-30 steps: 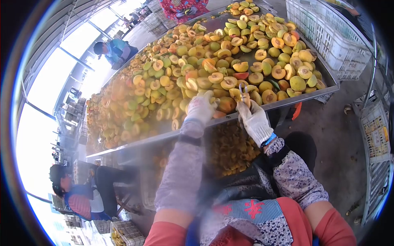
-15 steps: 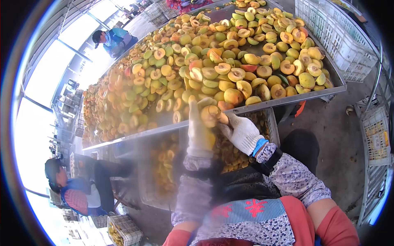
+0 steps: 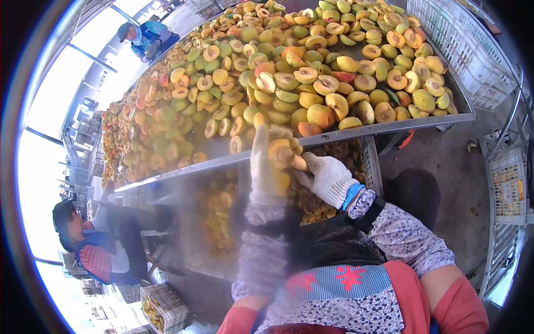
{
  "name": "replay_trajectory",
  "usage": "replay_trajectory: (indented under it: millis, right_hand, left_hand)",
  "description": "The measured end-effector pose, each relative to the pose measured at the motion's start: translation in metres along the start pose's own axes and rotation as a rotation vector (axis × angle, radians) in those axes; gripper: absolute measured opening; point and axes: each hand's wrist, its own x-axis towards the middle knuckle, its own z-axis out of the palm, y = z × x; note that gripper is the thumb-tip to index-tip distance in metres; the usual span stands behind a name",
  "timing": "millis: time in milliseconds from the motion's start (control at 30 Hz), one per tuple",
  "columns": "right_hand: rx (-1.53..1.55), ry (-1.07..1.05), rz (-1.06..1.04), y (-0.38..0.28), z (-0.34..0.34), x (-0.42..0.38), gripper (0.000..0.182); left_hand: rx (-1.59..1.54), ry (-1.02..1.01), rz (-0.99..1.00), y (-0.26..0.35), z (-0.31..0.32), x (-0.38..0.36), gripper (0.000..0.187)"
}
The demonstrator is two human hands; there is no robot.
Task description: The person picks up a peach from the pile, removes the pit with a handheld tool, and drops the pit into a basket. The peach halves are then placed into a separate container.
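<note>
My left hand [image 3: 268,161], in a pale glove with a bare index fingertip, is closed round a yellow peach half [image 3: 276,149]. Its cut face points toward my right hand [image 3: 329,177]. That hand, in a white knitted glove, is curled close, and a tan, narrow tip reaches from it to the brown centre of the peach half. I cannot tell whether this tip is a bare finger or a tool. Both hands are at the near rim of a metal table [image 3: 389,127], where many halved peaches [image 3: 325,84] are heaped. Haze blurs the left side.
Below the rim, a crate [image 3: 371,161] holds more fruit pieces. White crates [image 3: 464,50] are stacked at the right. A person [image 3: 149,40] stands across the table, and another person [image 3: 100,245] sits at the left near a crate of fruit [image 3: 166,307].
The view has shifted slightly, so the table's near rim appears a little higher. My hands stay together on the peach half, which appears slightly turned. The seated person's arm has risen toward the table.
</note>
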Motion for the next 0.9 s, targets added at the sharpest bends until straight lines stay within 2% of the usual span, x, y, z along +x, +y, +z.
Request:
replay_trajectory:
  millis: [100,133,167,200,267,433,500,533,600,633,667,700,733,800,867,900]
  right_hand:
    - [0.105,-0.026,-0.007,0.002,0.012,-0.003,0.031]
    - [0.289,-0.061,0.061,0.003,0.023,-0.004,0.03]
    - [0.473,-0.095,0.13,0.004,0.031,-0.006,0.029]
    - [0.474,-0.094,0.132,0.001,0.031,-0.007,0.029]
    - [0.609,-0.136,0.158,-0.007,0.029,-0.011,0.031]
    - [0.525,-0.115,0.119,-0.006,0.023,-0.009,0.036]
    - [0.907,-0.378,0.396,-0.01,0.02,-0.011,0.04]
    - [0.91,-0.383,0.39,-0.009,0.019,-0.015,0.04]
    - [1.016,-0.516,0.473,-0.009,0.016,-0.016,0.046]
    - [0.926,-0.459,0.439,-0.01,0.015,-0.016,0.046]
    - [0.836,-0.412,0.225,0.001,0.018,-0.016,0.045]
    - [0.859,-0.438,0.466,-0.013,0.005,-0.015,0.045]
    - [0.945,-0.439,0.455,-0.014,0.004,-0.017,0.046]
    - [1.18,-0.663,0.673,-0.018,-0.009,-0.021,0.046]
    - [1.254,-0.71,0.678,-0.018,-0.012,-0.024,0.046]
    - [1.334,-0.757,0.689,-0.018,-0.013,-0.026,0.047]
  left_hand:
    - [0.157,-0.078,0.083,-0.003,-0.005,0.0,0.034]
    - [0.156,-0.077,0.081,-0.003,-0.004,-0.001,0.034]
    - [0.162,-0.008,0.097,-0.004,0.0,-0.003,0.035]
    - [0.168,0.061,0.112,-0.004,0.002,-0.004,0.035]
    - [0.147,0.023,0.121,-0.007,-0.003,-0.004,0.036]
    - [0.128,-0.021,0.205,-0.02,-0.011,0.008,0.037]
    - [0.154,-0.14,0.306,-0.023,-0.013,0.009,0.037]
    - [0.159,-0.137,0.311,-0.025,-0.015,0.009,0.037]
    - [-0.187,-0.094,0.028,-0.019,-0.018,0.014,0.038]
    - [0.029,-0.117,0.106,-0.013,-0.016,0.012,0.038]
    - [0.247,-0.13,0.182,-0.009,-0.012,0.008,0.038]
    - [0.288,-0.108,0.165,-0.007,-0.009,0.007,0.035]
    - [0.322,-0.089,0.137,-0.005,-0.005,0.005,0.032]
    - [0.236,-0.047,-0.018,0.001,0.0,0.001,0.031]
    - [0.236,-0.091,-0.022,0.004,-0.004,0.0,0.03]
    - [0.25,-0.128,-0.085,0.006,-0.006,0.003,0.029]
